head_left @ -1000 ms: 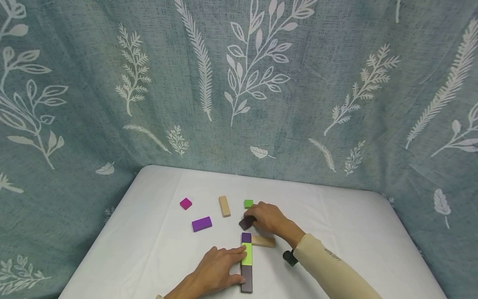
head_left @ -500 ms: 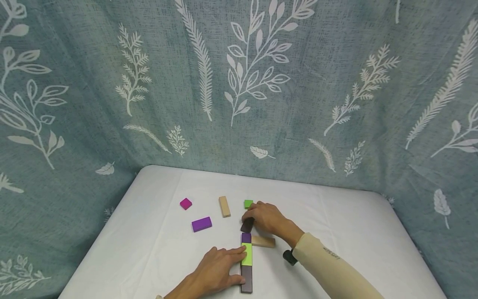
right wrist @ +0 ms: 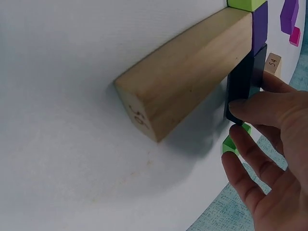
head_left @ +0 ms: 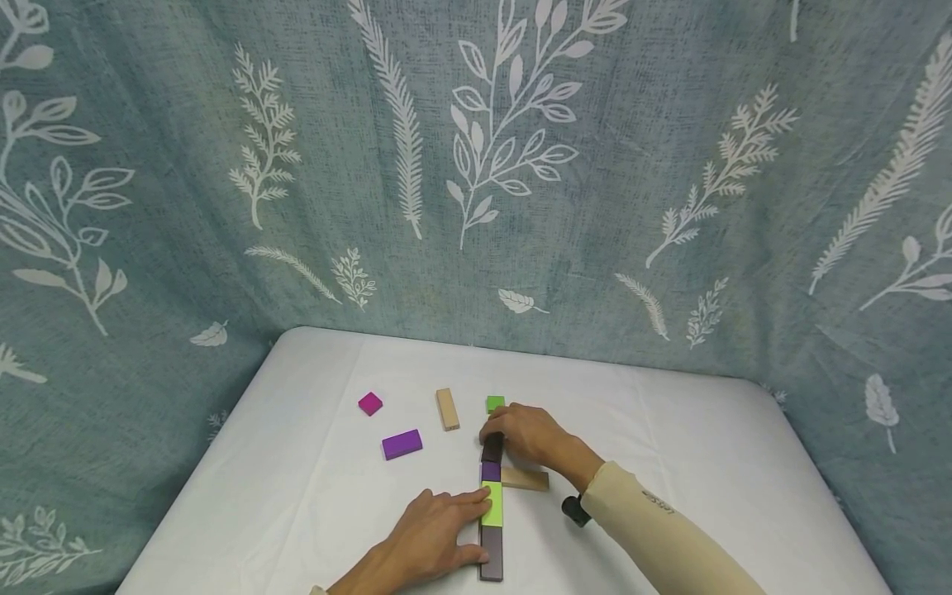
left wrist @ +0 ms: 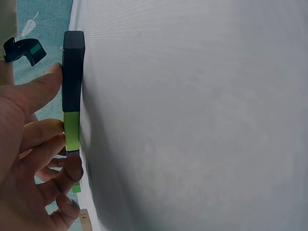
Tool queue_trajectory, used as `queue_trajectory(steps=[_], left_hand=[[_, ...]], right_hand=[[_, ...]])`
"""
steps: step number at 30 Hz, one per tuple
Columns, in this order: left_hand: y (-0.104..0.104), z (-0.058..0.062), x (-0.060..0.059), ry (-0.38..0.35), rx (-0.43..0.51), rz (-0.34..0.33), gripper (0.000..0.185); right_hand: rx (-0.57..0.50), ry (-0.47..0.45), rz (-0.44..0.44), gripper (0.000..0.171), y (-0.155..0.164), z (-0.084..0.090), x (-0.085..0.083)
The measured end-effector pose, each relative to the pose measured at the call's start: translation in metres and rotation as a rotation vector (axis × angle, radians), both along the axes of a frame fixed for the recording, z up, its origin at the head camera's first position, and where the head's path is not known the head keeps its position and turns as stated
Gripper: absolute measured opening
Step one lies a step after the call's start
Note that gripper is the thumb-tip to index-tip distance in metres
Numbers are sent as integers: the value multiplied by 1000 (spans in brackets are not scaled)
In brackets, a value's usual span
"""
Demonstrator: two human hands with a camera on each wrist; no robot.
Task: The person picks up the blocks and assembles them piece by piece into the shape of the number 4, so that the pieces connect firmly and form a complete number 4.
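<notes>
A straight row of blocks runs away from me on the white table: a near dark block (head_left: 492, 555), a lime-green block (head_left: 493, 506), a deep purple block (head_left: 491, 472) and a far dark block (head_left: 492, 449). My left hand (head_left: 435, 529) lies along the row's left side, fingertips on the lime-green block and thumb on the near dark one. At the far end, my right hand (head_left: 524, 431) pinches the far dark block, which lines up against the purple one. In the right wrist view, a plain wooden block (right wrist: 187, 72) marked with writing juts sideways from the purple block.
Beyond the right hand lies a small green block (head_left: 495, 403). Off to the left are a second wooden block (head_left: 447, 410), a purple block (head_left: 402, 445) and a magenta block (head_left: 370, 403). A patterned teal curtain (head_left: 416, 297) encloses the white table (head_left: 640, 413).
My right hand has turned the far dark block from a slant to straight and brought it against the purple block. The left hand keeps its place on the row.
</notes>
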State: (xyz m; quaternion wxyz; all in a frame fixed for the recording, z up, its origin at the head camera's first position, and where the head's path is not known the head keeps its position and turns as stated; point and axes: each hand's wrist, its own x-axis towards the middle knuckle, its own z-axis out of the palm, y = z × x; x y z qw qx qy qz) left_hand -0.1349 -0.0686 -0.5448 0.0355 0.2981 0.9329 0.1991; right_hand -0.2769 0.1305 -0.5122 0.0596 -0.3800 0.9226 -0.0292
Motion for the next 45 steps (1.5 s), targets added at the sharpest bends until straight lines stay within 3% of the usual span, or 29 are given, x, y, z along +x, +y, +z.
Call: queue_trajectory(steps=[34,45], left_hand=[[1,0,2,-31,-4,10,65],[1,-1,1,-5,-4,3,66]], right_hand=[[-12,-16,42,35,1,-2,1],[5,-39,18,40,1,1,2]])
